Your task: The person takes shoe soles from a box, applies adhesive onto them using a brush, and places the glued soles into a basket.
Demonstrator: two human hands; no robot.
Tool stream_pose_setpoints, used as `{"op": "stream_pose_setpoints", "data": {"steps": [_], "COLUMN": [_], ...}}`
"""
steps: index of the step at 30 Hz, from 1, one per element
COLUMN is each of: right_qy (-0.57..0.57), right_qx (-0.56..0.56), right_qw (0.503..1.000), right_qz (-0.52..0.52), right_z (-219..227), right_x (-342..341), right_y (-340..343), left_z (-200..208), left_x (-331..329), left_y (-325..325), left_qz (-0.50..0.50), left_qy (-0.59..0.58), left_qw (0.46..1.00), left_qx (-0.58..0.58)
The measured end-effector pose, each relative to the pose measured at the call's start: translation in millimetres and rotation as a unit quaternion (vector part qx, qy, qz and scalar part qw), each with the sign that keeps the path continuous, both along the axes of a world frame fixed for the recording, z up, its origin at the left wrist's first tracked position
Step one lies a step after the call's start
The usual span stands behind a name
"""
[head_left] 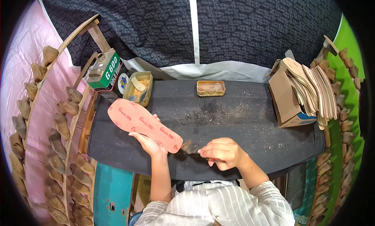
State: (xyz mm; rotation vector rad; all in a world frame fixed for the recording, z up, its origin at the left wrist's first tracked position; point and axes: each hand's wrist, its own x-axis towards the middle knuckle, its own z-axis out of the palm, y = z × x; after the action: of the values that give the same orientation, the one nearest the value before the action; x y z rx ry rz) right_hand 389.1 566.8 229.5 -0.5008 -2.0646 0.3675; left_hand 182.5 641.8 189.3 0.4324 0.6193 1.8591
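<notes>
Dark patterned curtain (265, 26) with a white stripe hangs behind the worktable, whose top is spread with a black cloth (242, 136) flecked with pale debris around its middle. Over the near left part of it, the left hand (151, 144) has a pink shoe-sole board (144, 126) printed in red, gripped from beneath: the thumb presses the near edge, and fingertips show past the far one. The board slants, its wider end far left and its other end near right. Just off that end, the right hand (224, 152) is closed in a pinch on a dark, frayed brush (190, 147) (whether the bristles touch the board, I cannot tell).

At the far left stands a green, white and black metal can (109, 71), beside a yellowish tub (145, 77) with a pale scraper-like piece (138, 84) in it. Far centre sits a small amber tray (211, 94); far right, a cardboard box (285, 95) holds upright sole boards (310, 89). Racks of wooden shoe lasts (58, 143) flank both sides.
</notes>
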Motion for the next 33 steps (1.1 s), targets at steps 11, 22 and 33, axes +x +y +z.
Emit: {"op": "stream_pose_setpoints", "data": {"steps": [11, 22, 33], "right_qy": [0.057, 0.087, 0.106], "right_qx": [-0.013, -0.036, -0.035], "right_qw": [0.998, 0.995, 0.952], "right_qz": [0.032, 0.034, -0.286], "right_z": [-3, -2, 0], "right_x": [1, 2, 15], "right_y": [4, 1, 22], "left_z": [-3, -6, -10], "left_x": [0, -3, -6], "left_y": [0, 1, 1], "left_qz": [-0.02, -0.018, -0.041], "left_qy": [-0.013, -0.005, -0.003], "left_qw": [1.0, 1.0, 0.999], "left_qx": [0.006, -0.005, -0.003]}}
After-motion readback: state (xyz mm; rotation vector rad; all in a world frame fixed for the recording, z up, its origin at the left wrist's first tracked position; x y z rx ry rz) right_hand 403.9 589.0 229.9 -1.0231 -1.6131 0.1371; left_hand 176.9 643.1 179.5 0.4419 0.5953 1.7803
